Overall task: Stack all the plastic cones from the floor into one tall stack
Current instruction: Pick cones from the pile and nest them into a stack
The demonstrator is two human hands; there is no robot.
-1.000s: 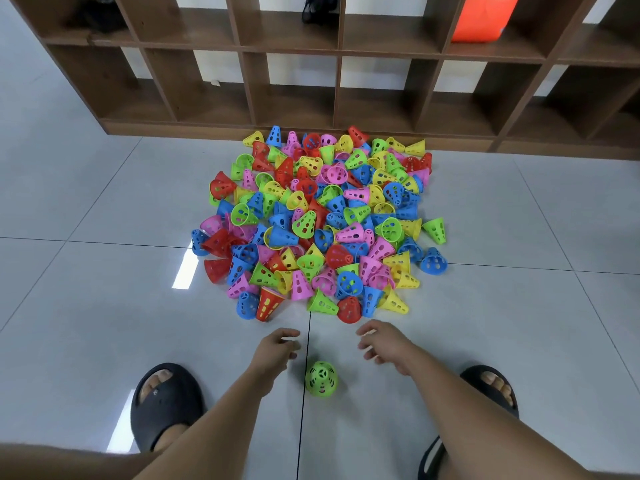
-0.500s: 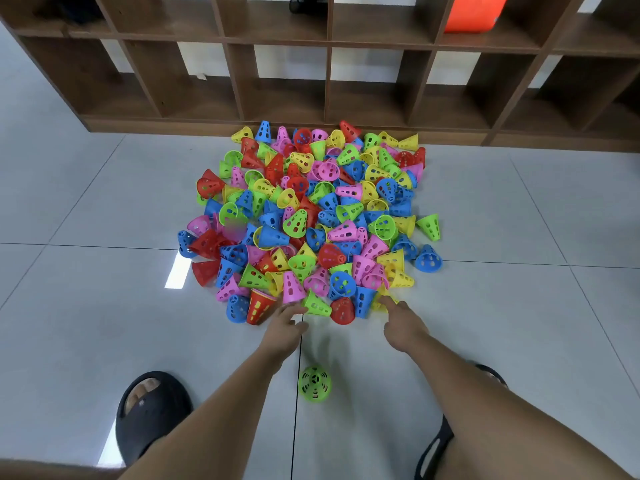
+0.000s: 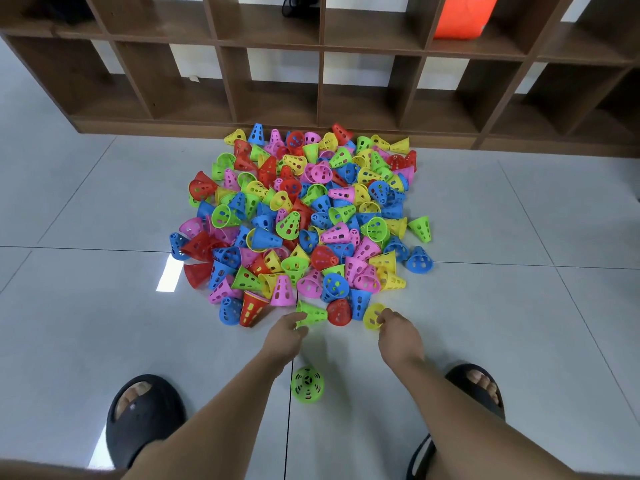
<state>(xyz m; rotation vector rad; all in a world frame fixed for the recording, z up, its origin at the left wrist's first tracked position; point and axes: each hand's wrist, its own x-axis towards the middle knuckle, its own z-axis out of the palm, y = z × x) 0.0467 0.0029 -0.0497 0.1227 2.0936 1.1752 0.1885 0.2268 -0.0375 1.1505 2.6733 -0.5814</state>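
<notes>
A big pile of perforated plastic cones (image 3: 304,216) in red, blue, green, yellow and pink covers the floor in front of me. One green cone (image 3: 307,383) stands upright alone between my feet. My left hand (image 3: 285,332) grips a green cone (image 3: 313,313) lying on its side at the pile's near edge. My right hand (image 3: 398,332) pinches a yellow cone (image 3: 372,315) at the near right edge, its open mouth tilted toward me.
A brown wooden cubby shelf (image 3: 322,109) runs along the back, right behind the pile; an orange item (image 3: 464,15) sits in an upper cubby. My feet in black slides (image 3: 142,417) (image 3: 481,386) flank the lone cone. Grey tiled floor surrounds the pile.
Both hands have reached forward from near the lone green cone to the pile's near edge. The left closed on a green cone and the right on a yellow one.
</notes>
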